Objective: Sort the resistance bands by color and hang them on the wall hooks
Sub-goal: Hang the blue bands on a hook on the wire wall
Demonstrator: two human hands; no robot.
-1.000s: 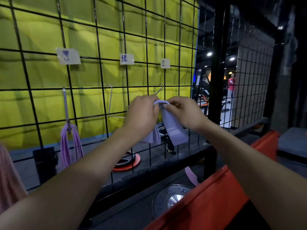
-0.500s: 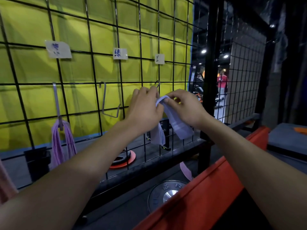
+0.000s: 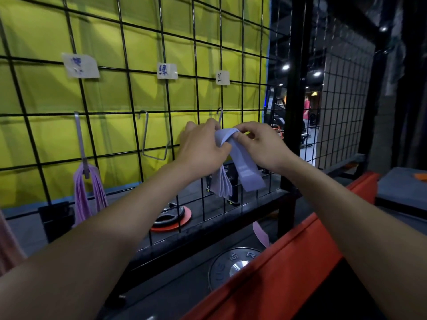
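A bunch of pale blue resistance bands (image 3: 245, 168) hangs from both my hands in front of the black wire grid (image 3: 129, 93). My left hand (image 3: 201, 146) grips the bunch near its top. My right hand (image 3: 258, 144) pinches the top loop of one band. Both hands are just below the right metal hook (image 3: 220, 115), whose lower end they hide. The middle hook (image 3: 152, 144) holds nothing. Purple bands (image 3: 89, 192) hang on the left hook (image 3: 80, 139). Paper labels (image 3: 80, 65) are taped above each hook.
A red padded edge (image 3: 288, 257) runs diagonally at the lower right. A weight plate (image 3: 231, 266) lies on the floor below, and a pink band (image 3: 261, 234) sticks up beside it. A red-rimmed plate (image 3: 172, 218) lies behind the grid. A black post (image 3: 295, 77) stands to the right.
Both hands have lifted the pale blue bands a little, up to the right hook. The view has shifted slightly to the right.
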